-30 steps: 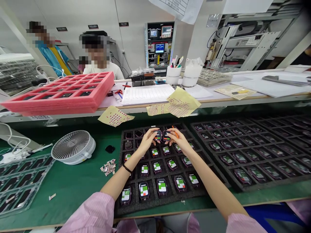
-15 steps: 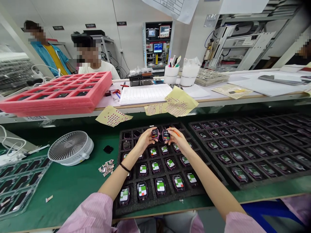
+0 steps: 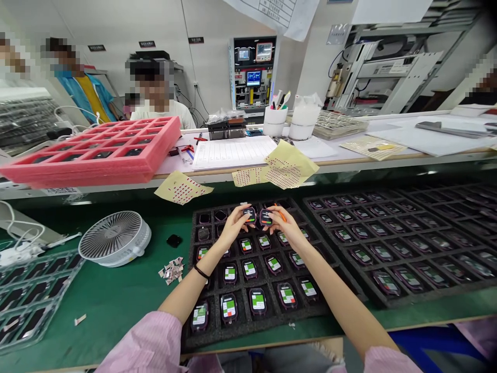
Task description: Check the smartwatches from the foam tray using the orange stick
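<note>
The left hand [image 3: 235, 226] and right hand [image 3: 286, 228] are working side by side over the top of a black foam tray [image 3: 272, 317], raised just above its upper rows. The left smartwatch body [image 3: 250, 214] and right smartwatch body [image 3: 266, 217] are sitting almost touching, each pinched by the fingers [image 3: 241, 211] curling closed around its edges, with the screens left showing. An orange stick [image 3: 281, 213] is poking up beside the right hand, apparently tucked in its fingers, though the grip on it is hard to tell. Both bodies are looking small, stiff and light, probably easy to lift but fragile at the glossy face and slippery, so the case sides seem the safest hold. They are showing dark faces with small coloured marks and pinkish rims. Matching watches [image 3: 258, 301] are sitting in the tray's pockets, showing green-and-white screens, while the tray is resting on a green-topped bench [image 3: 116, 295].
</note>
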Available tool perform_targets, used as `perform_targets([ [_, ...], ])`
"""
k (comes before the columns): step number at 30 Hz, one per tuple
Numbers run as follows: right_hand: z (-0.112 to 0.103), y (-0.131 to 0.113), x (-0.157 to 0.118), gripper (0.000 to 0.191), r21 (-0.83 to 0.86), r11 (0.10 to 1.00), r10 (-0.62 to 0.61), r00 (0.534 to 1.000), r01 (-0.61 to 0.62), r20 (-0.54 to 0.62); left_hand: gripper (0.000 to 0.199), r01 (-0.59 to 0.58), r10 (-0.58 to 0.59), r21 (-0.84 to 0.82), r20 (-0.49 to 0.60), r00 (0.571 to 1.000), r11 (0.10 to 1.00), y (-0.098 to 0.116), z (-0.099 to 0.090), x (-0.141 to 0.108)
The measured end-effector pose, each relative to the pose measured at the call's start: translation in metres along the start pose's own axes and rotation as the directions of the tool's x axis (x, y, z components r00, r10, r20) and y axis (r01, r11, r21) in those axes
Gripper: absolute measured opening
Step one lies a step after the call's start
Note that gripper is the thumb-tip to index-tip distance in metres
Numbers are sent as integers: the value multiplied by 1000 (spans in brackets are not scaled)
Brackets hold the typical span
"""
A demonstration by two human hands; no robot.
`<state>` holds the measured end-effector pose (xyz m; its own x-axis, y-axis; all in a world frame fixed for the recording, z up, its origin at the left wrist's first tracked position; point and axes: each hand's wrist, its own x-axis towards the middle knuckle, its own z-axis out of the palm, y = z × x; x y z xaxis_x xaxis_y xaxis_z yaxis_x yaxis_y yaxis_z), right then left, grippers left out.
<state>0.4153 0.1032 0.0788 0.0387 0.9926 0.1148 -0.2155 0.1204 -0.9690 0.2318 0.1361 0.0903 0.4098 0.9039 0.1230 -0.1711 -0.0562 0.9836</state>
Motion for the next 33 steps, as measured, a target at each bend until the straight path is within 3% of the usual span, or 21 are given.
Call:
perform_targets([
  [7,1,-1,-1,41,2,1000,-6,998,6,64,52,-66,65,51,9,998,997,-3,1,0],
  [14,2,-1,-3,45,-14,999,-47,993,49,109,42,-39,39,-8,12,999,999,3,2,-4],
  [22,1,-3,-3,38,-19,999,-36,998,37,54,41,-65,65,13,11,998,998,-4,0,-1],
  [33,3,-2,-1,35,-21,999,-31,999,32,11,34,5,-5,23,-18,1000,1000,-1,1,-2],
])
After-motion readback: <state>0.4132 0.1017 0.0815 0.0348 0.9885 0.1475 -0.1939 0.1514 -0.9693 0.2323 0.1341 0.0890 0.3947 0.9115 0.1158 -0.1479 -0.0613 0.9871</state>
